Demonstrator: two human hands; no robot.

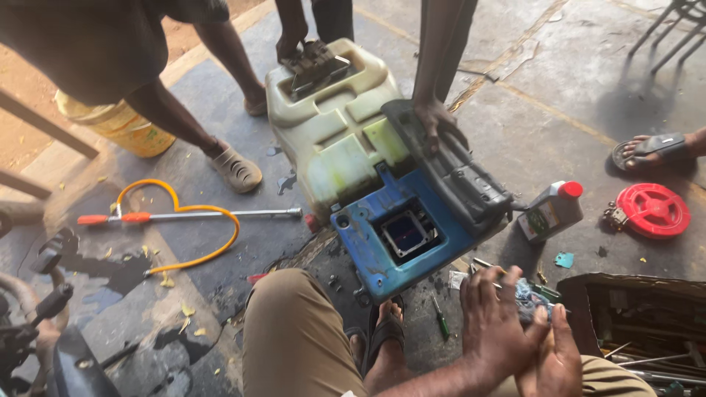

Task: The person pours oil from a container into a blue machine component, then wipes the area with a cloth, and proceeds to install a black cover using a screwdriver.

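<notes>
Both hands low at frame bottom, pressed close together: left hand [494, 323] on top with fingers curled over a small grey-blue rag [528, 300], right hand [560, 353] cupped beneath, thumb up against the cloth. Rag bunched, soft, partly hidden by the fingers (cannot tell what, if anything, sits inside it). Bent knee in tan cloth [294, 331] just left of the hands; sandalled foot [386, 331] on grimy concrete.

Ahead of the hands, sprayer [346, 140] lying on its side: cream plastic tank, blocky and stained green, joined to scuffed blue base [382, 235] with a square opening showing a metal frame. Black ribbed pad [448, 173] along the right edge, another person's hand [434, 117] resting on it; second such hand [290, 45] at the tank's top.

Right of the base, grey bottle [550, 211] with red cap, upright. Farther right, round red lid [653, 210], flat. Left, thin metal lance [191, 215] with orange grips, looped yellow hose [209, 235]. Green-handled screwdriver [441, 320] on the floor near the foot. Dark box [632, 294] of tools at lower right.
</notes>
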